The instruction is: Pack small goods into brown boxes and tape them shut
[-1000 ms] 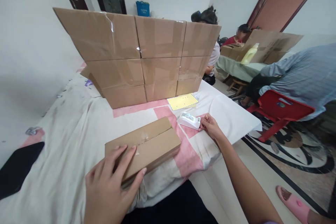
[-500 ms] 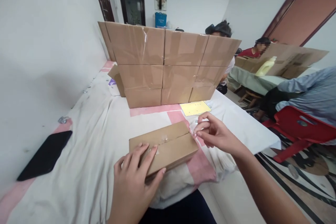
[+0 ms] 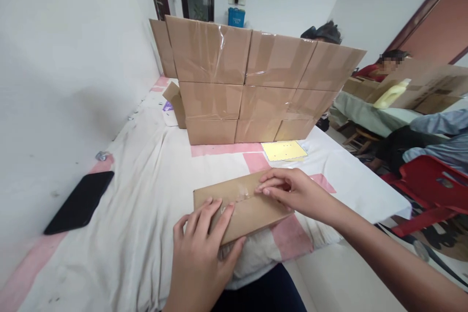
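A closed cardboard box (image 3: 241,222) lies on the cloth in front of me. My left hand (image 3: 204,239) holds its left end, with spread, bent fingers on top and the thumb along the near side. A small piece of clear tape (image 3: 242,192) shows on the top seam. My right hand (image 3: 283,187) is over the right part of the top, its thumb and fingertips pinched together at the seam beside the tape. What lies between those fingertips is mostly hidden, but clear tape shows at them.
A wall of taped cardboard boxes (image 3: 252,90) stands across the table. Before it lies a yellow sheet (image 3: 285,151). At left are a black flat object (image 3: 80,202) and a crumpled clear scrap (image 3: 102,156). Beyond are a red chair (image 3: 427,190), a yellow bottle (image 3: 393,93) and several people.
My right hand has moved from beyond the box's right end, where it held clear tape, onto the top seam. My left hand stays on the box. The view has shifted slightly.
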The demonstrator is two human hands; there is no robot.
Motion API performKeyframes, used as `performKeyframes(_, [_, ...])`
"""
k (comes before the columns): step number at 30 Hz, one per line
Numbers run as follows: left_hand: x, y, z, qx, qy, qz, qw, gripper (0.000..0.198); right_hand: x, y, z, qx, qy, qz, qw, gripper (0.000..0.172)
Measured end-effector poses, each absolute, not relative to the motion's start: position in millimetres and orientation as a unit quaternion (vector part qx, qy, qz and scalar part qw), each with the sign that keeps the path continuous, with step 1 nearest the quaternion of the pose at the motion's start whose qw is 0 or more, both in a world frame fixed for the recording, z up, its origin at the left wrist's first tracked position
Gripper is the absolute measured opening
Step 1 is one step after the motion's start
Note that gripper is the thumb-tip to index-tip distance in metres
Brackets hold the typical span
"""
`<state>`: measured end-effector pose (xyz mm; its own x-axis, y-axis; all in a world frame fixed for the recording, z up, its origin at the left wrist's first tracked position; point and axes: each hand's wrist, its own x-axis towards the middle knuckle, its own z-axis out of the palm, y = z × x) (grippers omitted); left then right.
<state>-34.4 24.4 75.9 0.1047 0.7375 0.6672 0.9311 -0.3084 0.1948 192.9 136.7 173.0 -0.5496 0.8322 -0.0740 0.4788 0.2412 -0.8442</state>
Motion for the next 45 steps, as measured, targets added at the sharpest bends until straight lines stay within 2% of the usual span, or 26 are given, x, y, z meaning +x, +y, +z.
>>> performKeyframes(6, [-34,23,75,-0.728,-0.569,-0.356,0.140,0.047,189,132,172,-0.440,-0.738,0.466,0.213,0.017])
performKeyframes(13, [-34,23,77,-0.726,-0.573,-0.355,0.134,0.046,193,122,174,-0.421,-0.804,0.342,0.242,0.016])
performKeyframes(22, [-33,22,77,-0.729,-0.574,-0.350,0.131,0.046,189,123,154,-0.484,-0.745,0.390,0.243,0.009])
performKeyframes(26, [-33,22,78,-0.729,-0.573,-0.351,0.130,0.046,187,125,153,-0.484,-0.747,0.379,0.254,0.033])
performKeyframes(27, [-33,22,78,-0.728,-0.575,-0.350,0.128,0.046,187,126,153,-0.484,-0.748,0.376,0.253,0.034])
performKeyframes(33, [-34,22,79,-0.732,-0.570,-0.350,0.130,0.045,185,126,160,-0.487,-0.763,0.336,0.260,0.010])
performKeyframes(37, [-34,23,79,-0.730,-0.569,-0.353,0.134,0.045,185,125,163,-0.478,-0.780,0.300,0.271,0.014])
performKeyframes(45, [-34,22,78,-0.730,-0.570,-0.352,0.132,0.045,188,127,153,-0.491,-0.774,0.321,0.239,0.011])
